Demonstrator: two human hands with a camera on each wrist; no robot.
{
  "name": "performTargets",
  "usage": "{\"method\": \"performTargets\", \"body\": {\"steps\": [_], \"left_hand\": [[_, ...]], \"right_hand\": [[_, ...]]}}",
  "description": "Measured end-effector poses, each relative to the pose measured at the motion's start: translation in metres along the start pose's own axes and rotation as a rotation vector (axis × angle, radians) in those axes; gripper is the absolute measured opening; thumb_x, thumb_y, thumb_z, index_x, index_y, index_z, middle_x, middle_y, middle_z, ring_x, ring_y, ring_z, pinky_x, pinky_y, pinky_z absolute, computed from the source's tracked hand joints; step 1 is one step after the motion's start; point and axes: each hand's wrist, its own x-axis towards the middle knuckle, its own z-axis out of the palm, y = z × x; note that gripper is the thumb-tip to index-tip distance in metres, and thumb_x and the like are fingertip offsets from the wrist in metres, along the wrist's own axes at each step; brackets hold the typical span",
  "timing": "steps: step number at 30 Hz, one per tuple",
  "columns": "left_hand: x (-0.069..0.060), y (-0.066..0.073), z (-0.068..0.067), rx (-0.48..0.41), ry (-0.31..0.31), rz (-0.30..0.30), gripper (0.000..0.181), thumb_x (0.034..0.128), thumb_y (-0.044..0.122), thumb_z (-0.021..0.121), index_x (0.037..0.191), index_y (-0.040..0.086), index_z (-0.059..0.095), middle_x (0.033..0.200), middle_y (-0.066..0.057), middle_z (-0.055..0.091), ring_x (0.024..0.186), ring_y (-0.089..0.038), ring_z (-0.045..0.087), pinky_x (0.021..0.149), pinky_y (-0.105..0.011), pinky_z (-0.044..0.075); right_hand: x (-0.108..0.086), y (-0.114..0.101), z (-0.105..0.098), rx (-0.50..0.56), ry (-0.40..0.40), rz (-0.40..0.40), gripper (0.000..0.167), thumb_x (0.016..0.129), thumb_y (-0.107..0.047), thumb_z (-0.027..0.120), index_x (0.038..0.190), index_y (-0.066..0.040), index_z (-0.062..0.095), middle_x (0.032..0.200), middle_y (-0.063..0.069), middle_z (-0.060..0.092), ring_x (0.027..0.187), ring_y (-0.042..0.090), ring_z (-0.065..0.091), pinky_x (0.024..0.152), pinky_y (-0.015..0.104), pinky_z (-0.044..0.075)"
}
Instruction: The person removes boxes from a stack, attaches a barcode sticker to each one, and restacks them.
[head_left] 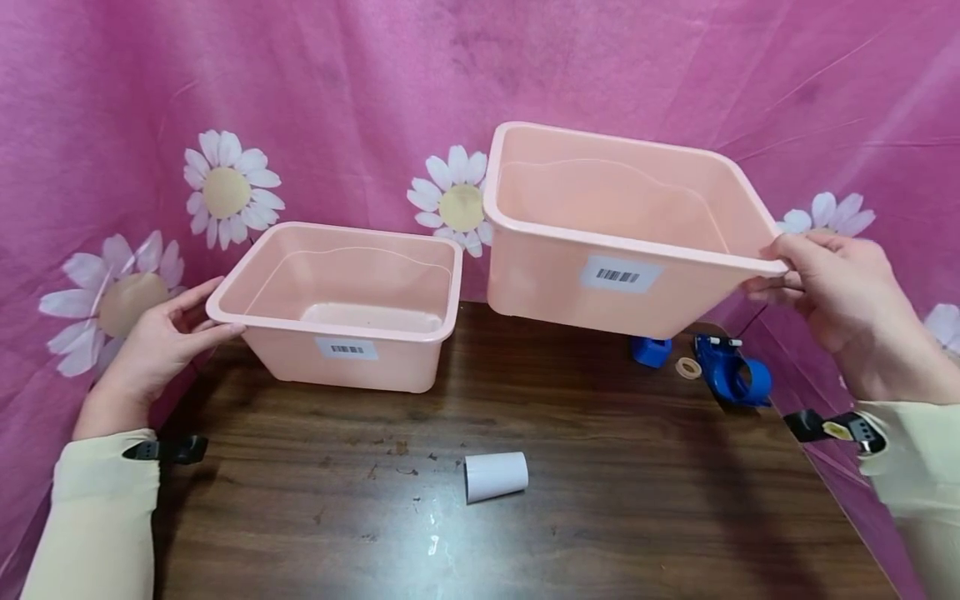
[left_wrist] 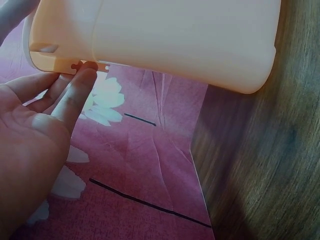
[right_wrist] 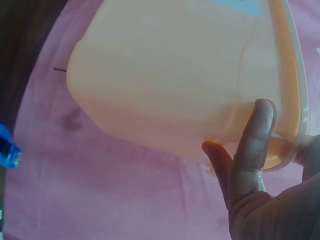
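Observation:
Two pink plastic bins with barcode labels are in the head view. My right hand (head_left: 855, 300) grips the rim of the right bin (head_left: 540, 271) at its right end, thumb over the edge and fingers below. That bin is raised and tilted above the table. At the left end of the left bin (head_left: 285, 358), my left hand (head_left: 161, 346) holds the rim corner. In the left wrist view, the fingertips of that hand (left_wrist: 40, 125) press the underside of the rim. The right wrist view has the right hand's fingers (right_wrist: 255, 145) under the bin's lip.
A white tube (head_left: 497, 477) lies on its side on the brown wooden table (head_left: 360, 500). Below the raised bin are a blue tape dispenser (head_left: 731, 375), a beige ring (head_left: 687, 367) and a small blue block (head_left: 650, 351). A pink flowered cloth (head_left: 337, 100) hangs behind.

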Motion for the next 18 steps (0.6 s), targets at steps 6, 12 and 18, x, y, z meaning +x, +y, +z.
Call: {"method": "performTargets", "body": {"steps": [6,12,18], "left_hand": [[0.0,0.001,-0.002,0.086,0.012,-0.017,0.076,0.103,-0.003,0.076,0.171,0.009,0.045,0.124,0.032,0.075,0.104,0.013,0.072,0.083,-0.005,0.058],[0.0,0.0,-0.005,0.095,0.015,-0.015,0.077,0.1025,-0.004,0.075,0.172,0.007,0.043,0.125,0.032,0.074,0.104,0.014,0.072,0.084,-0.004,0.058],[0.0,-0.002,-0.005,0.099,0.02,-0.012,0.077,0.102,-0.006,0.075,0.171,0.007,0.044,0.125,0.032,0.075,0.104,0.013,0.072,0.082,-0.005,0.057]], "right_hand": [[0.004,-0.02,0.03,-0.096,-0.026,-0.01,0.025,0.107,-0.017,0.072,0.085,-0.016,0.083,0.08,-0.003,0.081,0.062,0.011,0.079,0.061,0.02,0.063],[0.01,-0.029,0.077,-0.056,-0.093,-0.044,0.02,0.105,-0.012,0.071,0.09,-0.011,0.083,0.08,0.002,0.08,0.062,0.014,0.078,0.066,0.027,0.068],[0.01,-0.03,0.131,-0.032,-0.113,-0.088,0.016,0.102,-0.009,0.068,0.09,-0.008,0.079,0.075,0.004,0.08,0.059,0.014,0.078,0.063,0.028,0.068]]}}
